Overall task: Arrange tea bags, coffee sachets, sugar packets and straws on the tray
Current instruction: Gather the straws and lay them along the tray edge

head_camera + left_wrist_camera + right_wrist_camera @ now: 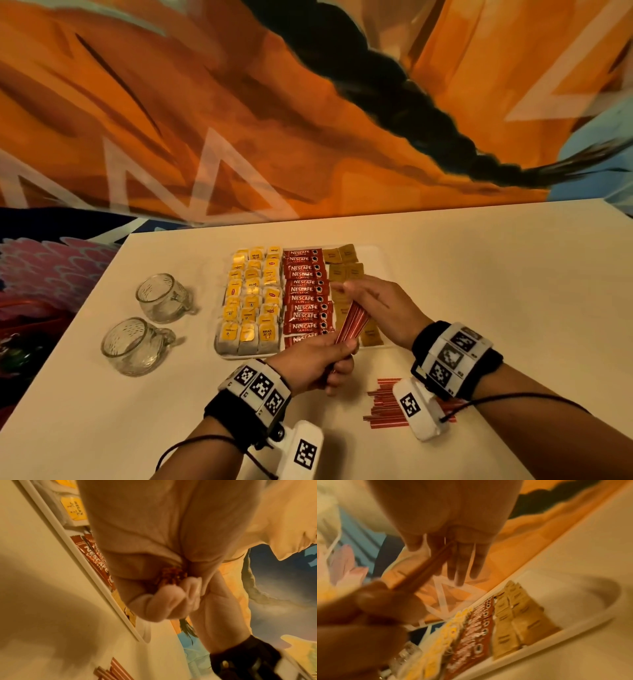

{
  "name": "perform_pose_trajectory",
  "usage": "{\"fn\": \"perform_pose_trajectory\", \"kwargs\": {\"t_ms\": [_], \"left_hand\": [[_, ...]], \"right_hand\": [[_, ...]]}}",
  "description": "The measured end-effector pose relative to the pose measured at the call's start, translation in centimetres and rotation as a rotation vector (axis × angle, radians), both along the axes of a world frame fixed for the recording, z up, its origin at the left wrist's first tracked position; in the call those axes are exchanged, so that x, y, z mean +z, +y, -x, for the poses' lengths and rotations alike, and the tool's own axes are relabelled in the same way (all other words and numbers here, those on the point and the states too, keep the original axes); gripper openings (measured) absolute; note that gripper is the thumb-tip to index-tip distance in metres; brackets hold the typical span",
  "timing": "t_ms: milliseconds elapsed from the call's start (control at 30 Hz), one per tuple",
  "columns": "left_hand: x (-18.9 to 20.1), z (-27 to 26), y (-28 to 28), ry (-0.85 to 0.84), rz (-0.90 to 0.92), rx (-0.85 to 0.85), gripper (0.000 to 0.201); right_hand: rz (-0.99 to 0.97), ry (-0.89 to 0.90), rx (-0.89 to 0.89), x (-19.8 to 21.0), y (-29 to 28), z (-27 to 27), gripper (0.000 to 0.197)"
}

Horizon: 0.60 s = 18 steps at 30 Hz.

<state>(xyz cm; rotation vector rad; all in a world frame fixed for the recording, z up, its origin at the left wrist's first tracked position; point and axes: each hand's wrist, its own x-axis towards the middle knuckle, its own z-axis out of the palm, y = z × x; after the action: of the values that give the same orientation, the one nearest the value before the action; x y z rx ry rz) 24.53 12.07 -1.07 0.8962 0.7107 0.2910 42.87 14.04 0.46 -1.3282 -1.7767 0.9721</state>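
Head view: mid-frame, a white tray (371, 255) already holds rows of tea bags (250, 298), coffee sachets (306, 294) and sugar packets (344, 265). Left hand (313, 365) grips a straw bundle (352, 323), right hand (383, 305) fingers straight against it; more loose straws (382, 404) wait lower right.

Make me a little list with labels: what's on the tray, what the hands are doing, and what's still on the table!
Tray: white rectangular tray on the table
Left column: yellow-tagged tea bags
Middle column: red Nescafe coffee sachets
Right column: brown sugar packets
Left hand: grips a bundle of red striped straws at its lower end
Right hand: straight fingers touch the bundle's top
On table: loose red straws, two clear glass cups
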Motion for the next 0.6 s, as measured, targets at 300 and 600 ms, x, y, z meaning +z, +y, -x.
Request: {"fn": "perform_pose_trajectory", "kwargs": {"t_ms": [300, 600], "left_hand": [[0.7, -0.8, 0.3, 0.012, -0.095, -0.057, 0.021], [0.6, -1.0, 0.5, -0.016, -0.111, -0.056, 0.019]], "right_hand": [[-0.101, 0.04, -0.037, 0.0, -0.3, -0.2, 0.05], [0.004, 0.062, -0.08, 0.6, 0.6, -0.4, 0.069]]}}
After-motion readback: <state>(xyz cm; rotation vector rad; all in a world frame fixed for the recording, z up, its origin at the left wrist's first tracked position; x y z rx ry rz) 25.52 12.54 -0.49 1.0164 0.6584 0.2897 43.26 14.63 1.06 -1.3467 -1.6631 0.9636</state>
